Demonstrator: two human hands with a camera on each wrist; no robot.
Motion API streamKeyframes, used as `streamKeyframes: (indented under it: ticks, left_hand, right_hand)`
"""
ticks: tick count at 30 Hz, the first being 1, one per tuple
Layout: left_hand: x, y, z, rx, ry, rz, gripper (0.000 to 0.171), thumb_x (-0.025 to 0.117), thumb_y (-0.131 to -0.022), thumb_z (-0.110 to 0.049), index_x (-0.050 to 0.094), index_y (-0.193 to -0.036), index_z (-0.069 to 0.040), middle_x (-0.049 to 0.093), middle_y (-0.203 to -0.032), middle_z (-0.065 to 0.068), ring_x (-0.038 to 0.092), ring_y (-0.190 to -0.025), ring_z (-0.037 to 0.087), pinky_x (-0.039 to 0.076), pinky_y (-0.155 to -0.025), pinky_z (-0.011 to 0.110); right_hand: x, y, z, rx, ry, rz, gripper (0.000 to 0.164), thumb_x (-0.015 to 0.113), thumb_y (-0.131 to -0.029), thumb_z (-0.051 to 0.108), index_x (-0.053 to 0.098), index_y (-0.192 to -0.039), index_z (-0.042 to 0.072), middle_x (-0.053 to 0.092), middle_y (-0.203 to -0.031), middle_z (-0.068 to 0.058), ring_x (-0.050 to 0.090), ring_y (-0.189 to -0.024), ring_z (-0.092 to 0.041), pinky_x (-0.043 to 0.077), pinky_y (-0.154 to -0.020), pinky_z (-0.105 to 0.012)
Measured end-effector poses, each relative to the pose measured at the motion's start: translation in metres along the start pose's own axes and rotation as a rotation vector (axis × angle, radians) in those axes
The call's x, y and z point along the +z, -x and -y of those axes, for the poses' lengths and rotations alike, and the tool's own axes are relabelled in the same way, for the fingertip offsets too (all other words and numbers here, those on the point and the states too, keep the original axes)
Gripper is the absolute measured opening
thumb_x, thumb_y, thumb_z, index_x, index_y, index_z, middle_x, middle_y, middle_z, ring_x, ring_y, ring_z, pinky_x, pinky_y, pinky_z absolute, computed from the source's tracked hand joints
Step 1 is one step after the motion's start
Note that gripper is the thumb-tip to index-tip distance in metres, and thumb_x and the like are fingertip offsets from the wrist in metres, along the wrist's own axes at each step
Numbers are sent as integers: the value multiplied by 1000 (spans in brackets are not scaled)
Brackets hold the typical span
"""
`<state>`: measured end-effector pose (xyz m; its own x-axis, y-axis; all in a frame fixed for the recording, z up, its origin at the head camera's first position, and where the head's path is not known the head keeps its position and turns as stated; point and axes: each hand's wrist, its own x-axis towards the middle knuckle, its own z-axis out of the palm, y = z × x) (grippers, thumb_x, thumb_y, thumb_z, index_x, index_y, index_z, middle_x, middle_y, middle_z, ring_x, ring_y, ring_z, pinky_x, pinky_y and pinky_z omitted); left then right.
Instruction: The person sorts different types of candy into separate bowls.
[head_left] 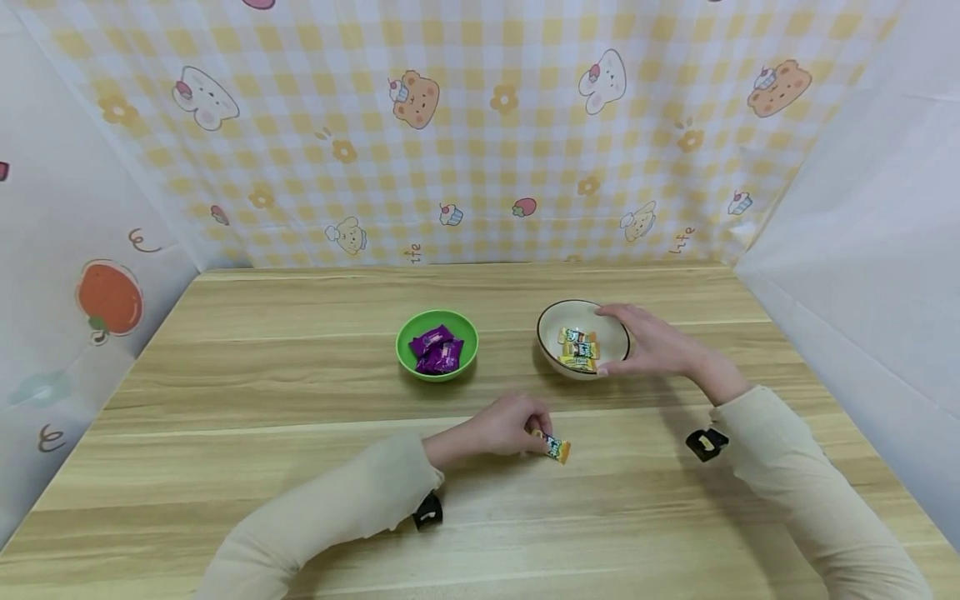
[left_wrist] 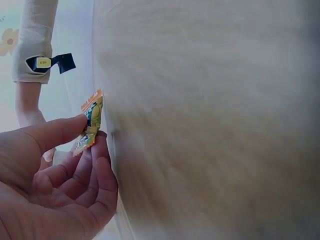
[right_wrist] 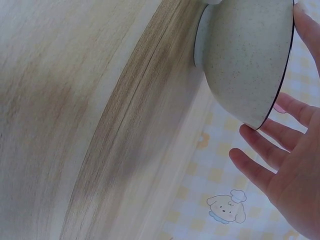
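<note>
My left hand (head_left: 510, 425) pinches a small candy in a yellow-orange wrapper (head_left: 557, 448) between thumb and fingertips, low over the table in front of the bowls. The left wrist view shows the wrapper (left_wrist: 92, 122) with its zigzag ends poking out past the thumb. At the right, my right hand (head_left: 662, 343) spans the side of a cream bowl with a dark rim (head_left: 552, 322), thumb at the near rim and fingers at the far rim. Several yellow-wrapped candies (head_left: 581, 350) lie inside. In the right wrist view the speckled outer wall of the bowl (right_wrist: 245, 60) faces the camera, fingertips at its rim.
A green bowl (head_left: 403, 360) holding several purple-wrapped candies (head_left: 444, 353) stands to the left of the cream bowl. All rests on a wood-grain table (head_left: 262, 367). A yellow checked cloth (head_left: 465, 158) hangs behind, and white sheets close off both sides.
</note>
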<state>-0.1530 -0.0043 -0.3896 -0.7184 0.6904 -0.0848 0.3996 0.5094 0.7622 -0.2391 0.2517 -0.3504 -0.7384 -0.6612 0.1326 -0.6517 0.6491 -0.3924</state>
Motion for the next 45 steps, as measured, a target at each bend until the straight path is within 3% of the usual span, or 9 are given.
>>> streamKeyframes:
  ticks: [5, 12, 26, 28, 33, 35, 40, 45]
  left_hand:
    - [-1, 3, 2, -38, 130, 30, 7, 68, -76, -6, 62, -78, -7, 53, -61, -3, 51, -47, 10, 42, -45, 19]
    - [-10, 6, 4, -68, 256, 1, 7, 68, -74, -4, 64, -79, -4, 53, -66, -1, 47, -58, 7, 42, -50, 19]
    - [-41, -2, -1, -138, 340, -137, 13, 68, -77, -14, 63, -86, -5, 55, -71, 1, 49, -63, 11, 42, -56, 22]
    - [-47, -1, -11, -169, 382, -168, 13, 67, -78, -13, 63, -87, -4, 54, -71, 2, 51, -66, 16, 45, -61, 27]
    - [-53, -14, -14, -194, 481, -243, 13, 65, -79, -7, 62, -89, 0, 55, -68, 4, 56, -71, 28, 47, -69, 41]
    - [-53, -24, -8, -186, 477, -267, 13, 66, -79, -9, 62, -89, -2, 56, -68, 4, 56, -67, 24, 48, -64, 37]
    - [-56, -36, -12, -204, 436, -302, 14, 66, -79, -13, 63, -90, -4, 55, -69, 3, 54, -63, 16, 45, -55, 24]
    - [-56, -47, -14, -218, 413, -345, 15, 68, -78, -15, 64, -89, -5, 52, -68, 3, 52, -65, 19, 44, -55, 24]
  right_hand:
    - [0, 1, 0, 5, 9, 8, 87, 74, -65, 46, 37, -128, 0, 40, -126, -20, 36, -115, -35, 30, -91, -51]
    - [0, 0, 0, 6, 11, 11, 87, 74, -65, 46, 37, -129, -1, 39, -127, -20, 35, -115, -35, 30, -91, -51]
    - [-1, 1, 0, -13, 9, 0, 87, 75, -65, 44, 37, -128, -2, 40, -125, -21, 36, -114, -35, 31, -89, -51]
    - [-1, 0, 0, -11, 6, 2, 87, 75, -64, 44, 37, -128, -2, 40, -125, -21, 37, -113, -35, 32, -89, -51]
    - [0, 0, 0, -4, -5, 8, 87, 75, -64, 45, 38, -128, -1, 40, -126, -21, 36, -114, -34, 32, -89, -51]
    - [0, 1, 0, -2, -8, 9, 87, 75, -64, 46, 38, -128, -1, 40, -126, -20, 36, -114, -34, 32, -89, -51]
    - [0, 1, 0, -3, -15, 11, 87, 75, -64, 44, 37, -128, -1, 39, -127, -20, 36, -114, -34, 32, -89, -51]
    - [0, 1, -1, -10, -8, 4, 86, 75, -64, 43, 37, -128, -1, 39, -126, -20, 36, -114, -34, 32, -89, -51]
